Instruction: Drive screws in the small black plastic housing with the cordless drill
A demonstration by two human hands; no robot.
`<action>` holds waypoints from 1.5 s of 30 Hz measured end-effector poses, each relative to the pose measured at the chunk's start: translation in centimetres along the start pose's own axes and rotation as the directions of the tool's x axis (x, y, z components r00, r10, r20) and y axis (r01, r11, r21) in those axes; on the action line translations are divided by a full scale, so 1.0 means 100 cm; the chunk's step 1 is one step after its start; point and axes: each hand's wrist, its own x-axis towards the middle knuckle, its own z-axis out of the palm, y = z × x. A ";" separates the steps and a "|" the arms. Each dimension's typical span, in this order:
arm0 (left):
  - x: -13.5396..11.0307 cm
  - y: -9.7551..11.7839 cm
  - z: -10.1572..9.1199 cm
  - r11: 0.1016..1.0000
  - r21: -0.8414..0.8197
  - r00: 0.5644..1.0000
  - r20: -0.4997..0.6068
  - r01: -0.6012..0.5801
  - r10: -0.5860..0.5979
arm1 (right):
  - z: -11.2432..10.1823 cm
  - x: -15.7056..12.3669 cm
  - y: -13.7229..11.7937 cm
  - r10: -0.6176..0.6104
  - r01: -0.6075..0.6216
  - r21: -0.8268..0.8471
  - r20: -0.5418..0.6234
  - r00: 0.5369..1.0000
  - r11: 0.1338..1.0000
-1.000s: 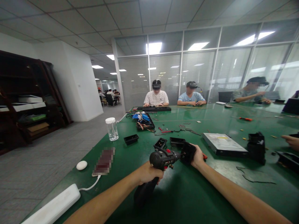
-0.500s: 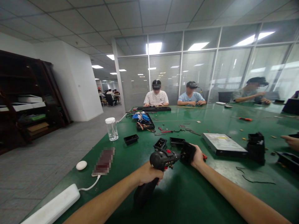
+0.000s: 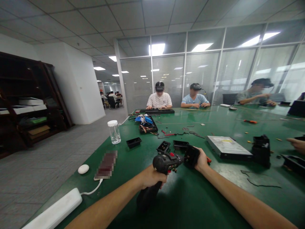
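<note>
My left hand (image 3: 150,176) is wrapped round the grip of a black cordless drill (image 3: 164,163) with red buttons. Its nose points right into a small black plastic part (image 3: 192,156). My right hand (image 3: 202,160) is closed on that part and holds it just above the green table (image 3: 190,203). Something red pokes out behind my right hand.
Small black trays (image 3: 133,142) (image 3: 163,147) (image 3: 180,145) lie beyond the drill. An optical drive (image 3: 227,147), a black block (image 3: 261,150), a clear jar (image 3: 114,131), a white power strip (image 3: 54,211) and a phone (image 3: 106,164) lie around. Another person's hand (image 3: 296,144) rests at the right; people sit at the far end.
</note>
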 end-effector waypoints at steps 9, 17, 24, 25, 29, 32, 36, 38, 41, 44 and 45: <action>0.002 -0.002 -0.001 1.000 -0.001 0.999 -0.014 0.030 -0.030 | 0.002 -0.002 0.000 -0.040 0.040 -0.021 -0.011 0.999 0.999; 0.002 -0.002 -0.003 1.000 -0.011 1.000 0.003 0.005 -0.005 | 0.000 0.000 0.001 -0.017 0.017 0.005 -0.010 1.000 1.000; 0.003 -0.004 -0.003 1.000 -0.030 1.000 0.010 0.006 -0.006 | 0.000 0.000 0.000 -0.018 0.018 0.001 -0.010 1.000 1.000; 0.003 -0.004 -0.003 1.000 -0.031 1.000 0.006 0.003 -0.003 | 0.001 0.000 0.000 -0.015 0.015 -0.001 -0.008 1.000 1.000; 0.003 -0.003 -0.003 1.000 -0.030 1.000 0.004 0.006 -0.006 | 0.001 -0.001 0.000 -0.001 0.001 -0.002 -0.005 1.000 1.000; 0.003 -0.004 -0.003 0.999 -0.036 1.000 0.007 0.006 -0.005 | 0.000 0.000 0.000 0.004 -0.004 -0.006 0.002 1.000 1.000; 0.003 -0.006 -0.003 0.999 -0.031 1.000 0.010 0.005 -0.004 | 0.001 -0.001 0.000 -0.002 0.002 -0.005 0.021 1.000 1.000; 0.003 -0.006 -0.003 0.999 -0.034 1.000 0.011 0.003 -0.002 | 0.001 -0.002 0.000 -0.005 0.005 -0.008 0.025 1.000 1.000; 0.003 -0.004 -0.003 0.999 -0.040 1.000 0.018 0.001 0.000 | 0.001 -0.002 0.000 -0.013 0.013 -0.014 0.010 1.000 1.000; 0.002 -0.001 -0.002 0.999 -0.043 1.000 0.019 -0.001 0.002 | 0.001 -0.001 0.000 -0.017 0.017 -0.009 -0.001 1.000 1.000; 0.001 -0.001 -0.002 0.999 -0.042 1.000 0.018 0.003 -0.002 | 0.001 -0.001 0.000 -0.017 0.017 -0.005 0.002 1.000 1.000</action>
